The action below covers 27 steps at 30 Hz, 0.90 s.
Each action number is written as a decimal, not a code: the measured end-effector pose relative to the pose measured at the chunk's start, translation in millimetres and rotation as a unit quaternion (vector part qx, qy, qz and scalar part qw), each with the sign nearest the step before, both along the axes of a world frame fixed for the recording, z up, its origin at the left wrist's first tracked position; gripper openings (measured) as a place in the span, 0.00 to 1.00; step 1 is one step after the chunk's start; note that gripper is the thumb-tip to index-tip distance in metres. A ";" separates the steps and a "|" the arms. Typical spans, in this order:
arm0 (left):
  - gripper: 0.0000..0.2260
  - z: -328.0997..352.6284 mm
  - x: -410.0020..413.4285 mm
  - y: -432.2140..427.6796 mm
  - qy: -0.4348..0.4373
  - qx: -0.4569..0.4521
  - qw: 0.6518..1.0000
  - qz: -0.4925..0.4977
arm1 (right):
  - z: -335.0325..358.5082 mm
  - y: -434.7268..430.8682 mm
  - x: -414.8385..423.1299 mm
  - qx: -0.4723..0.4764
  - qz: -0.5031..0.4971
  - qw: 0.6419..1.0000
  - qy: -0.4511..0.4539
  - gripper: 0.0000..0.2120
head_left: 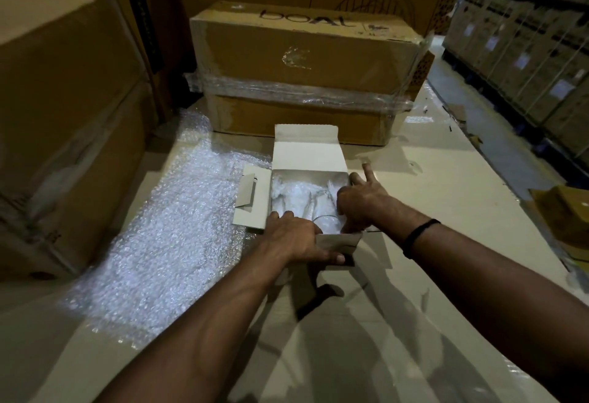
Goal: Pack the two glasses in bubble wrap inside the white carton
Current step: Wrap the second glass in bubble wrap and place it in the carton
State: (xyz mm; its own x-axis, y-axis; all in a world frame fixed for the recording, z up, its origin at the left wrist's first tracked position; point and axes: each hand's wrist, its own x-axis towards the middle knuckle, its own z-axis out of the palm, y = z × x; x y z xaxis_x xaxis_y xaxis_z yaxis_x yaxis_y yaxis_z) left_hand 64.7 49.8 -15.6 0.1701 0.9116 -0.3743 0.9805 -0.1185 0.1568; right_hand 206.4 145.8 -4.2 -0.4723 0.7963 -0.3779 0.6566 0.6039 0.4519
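Observation:
The white carton (307, 151) lies open on a flat cardboard surface, its lid flap standing up at the far side and a side flap (251, 198) folded out to the left. Inside it sits crumpled bubble wrap (293, 195), and the rim of a clear glass (325, 219) shows near the front. My left hand (296, 240) grips the carton's near flap (339, 240), thumb under it. My right hand (361, 202) reaches into the right side of the carton, fingers pressing down on the wrapped contents, index finger sticking out over the right wall. A second glass cannot be made out.
A large sheet of bubble wrap (165, 243) spreads to the left of the carton. A brown box wrapped in plastic film (306, 74) stands just behind it. Tall brown boxes (63, 122) wall off the left. Stacked cartons (526, 52) line the aisle at right.

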 end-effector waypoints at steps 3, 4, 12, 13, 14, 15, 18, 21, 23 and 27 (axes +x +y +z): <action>0.33 0.2 -3.7 -3.3 0.000 0.018 1.000 -0.012 | 0.5 -3.1 2.6 0.010 -0.001 1.000 0.009 0.26; 0.33 -0.6 -6.9 -7.1 -0.005 0.043 0.999 -0.024 | 2.0 -4.6 4.8 0.015 -0.001 1.000 0.016 0.26; 0.06 -52.1 -92.2 -87.3 -0.228 0.511 0.827 0.058 | 9.4 -58.8 6.5 0.108 -0.019 0.951 0.289 0.18; 0.07 -59.1 -109.0 -97.2 -0.211 0.518 0.821 0.112 | 7.8 -72.2 -0.3 0.133 -0.007 0.912 0.387 0.14; 0.10 -64.7 -124.9 -104.3 -0.186 0.503 0.828 0.165 | 4.2 -86.7 -9.1 0.145 0.003 0.867 0.476 0.10; 0.13 -68.9 -138.0 -108.3 -0.152 0.467 0.845 0.211 | -0.6 -103.2 -20.2 0.138 0.009 0.831 0.539 0.06; 0.18 -72.9 -167.4 -112.2 -0.036 0.286 0.915 0.283 | -32.8 -152.2 -66.6 0.075 0.028 0.794 0.602 0.07; 0.17 -71.0 -177.8 -111.7 0.006 0.212 0.941 0.265 | -79.6 -174.3 -105.9 0.021 0.026 0.821 0.570 0.19; 0.14 -69.3 -183.3 -111.8 -0.028 0.249 0.933 0.257 | -99.1 -181.2 -123.1 -0.031 -0.013 0.843 0.537 0.28; 0.18 -69.2 -191.5 -110.2 -0.040 0.251 0.933 0.253 | -115.6 -189.0 -133.8 0.014 -0.002 0.895 0.446 0.27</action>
State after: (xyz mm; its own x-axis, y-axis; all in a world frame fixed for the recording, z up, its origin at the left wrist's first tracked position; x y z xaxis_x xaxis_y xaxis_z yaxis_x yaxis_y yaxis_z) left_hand -126.8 -60.5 -84.8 -0.3216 0.9395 0.1179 0.9182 0.2791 0.2810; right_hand 72.6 -43.2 -119.8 -0.5737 0.8017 0.1678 0.7656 0.5977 -0.2380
